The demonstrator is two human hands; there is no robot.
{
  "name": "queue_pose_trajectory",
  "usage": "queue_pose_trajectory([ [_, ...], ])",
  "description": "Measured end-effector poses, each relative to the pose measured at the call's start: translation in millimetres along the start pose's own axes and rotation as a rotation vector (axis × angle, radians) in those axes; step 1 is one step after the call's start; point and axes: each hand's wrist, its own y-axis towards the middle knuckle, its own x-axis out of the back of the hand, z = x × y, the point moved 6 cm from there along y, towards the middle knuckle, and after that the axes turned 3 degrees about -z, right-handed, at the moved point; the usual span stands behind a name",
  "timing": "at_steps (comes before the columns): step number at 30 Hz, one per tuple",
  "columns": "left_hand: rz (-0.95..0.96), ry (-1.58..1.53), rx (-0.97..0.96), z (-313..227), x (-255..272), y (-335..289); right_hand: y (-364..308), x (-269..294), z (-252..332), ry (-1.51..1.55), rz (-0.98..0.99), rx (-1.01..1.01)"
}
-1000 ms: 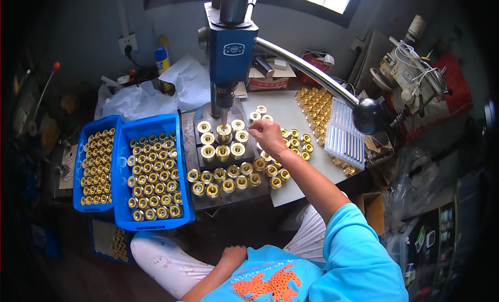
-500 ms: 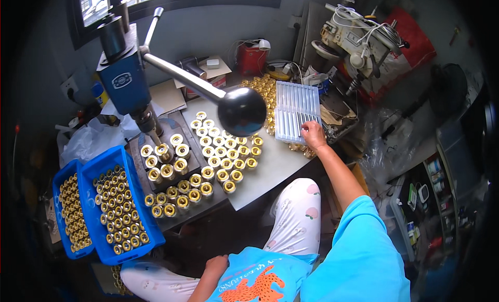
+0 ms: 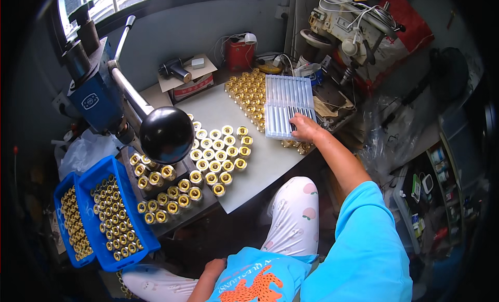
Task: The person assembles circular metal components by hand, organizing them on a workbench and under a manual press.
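My right hand (image 3: 305, 128) is at the near right part of a clear plastic tray (image 3: 279, 91) with long narrow slots. Its fingers are bent and closed over dark slim pieces (image 3: 296, 112) in the lower slots; whatever they pinch is too small to make out. My left hand (image 3: 215, 266) rests low by my lap, partly behind my shirt, with its fingers hidden. Brass fittings (image 3: 249, 94) crowd against the tray's left side. More fittings (image 3: 221, 155), silvery outside with gold centres, stand in rows on the pale tabletop (image 3: 249, 172).
A blue press (image 3: 93, 96) with a black lever ball (image 3: 166, 135) rises at the left. Two blue bins, a larger one (image 3: 150, 244) and a smaller one (image 3: 60, 185), hold many fittings. Behind stand a cardboard box (image 3: 193, 89), a red box (image 3: 239, 55) and a sewing-machine-like device (image 3: 343, 29).
The view has shifted, so the press and its lever ball appear farther left. My right hand stays at the tray, its fingers now lower over the dark pieces. The left hand has hardly moved.
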Motion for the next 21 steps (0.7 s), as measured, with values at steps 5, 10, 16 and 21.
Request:
queue_pose_trajectory([
  [5,0.013,-0.021,0.012,-0.7,1.0,-4.9,6.2,4.2,1.4,-0.014,0.022,0.022],
  [10,-0.023,-0.030,-0.002,1.0,-0.7,-1.0,16.9,-2.9,-13.4,-0.034,0.092,0.044],
  [16,-0.019,-0.045,0.012,6.6,-4.5,-2.9,15.9,12.2,8.1,0.002,-0.021,0.098],
  [21,-0.017,-0.016,-0.048,6.4,-8.2,0.5,33.8,0.6,14.7,-0.083,0.025,0.125],
])
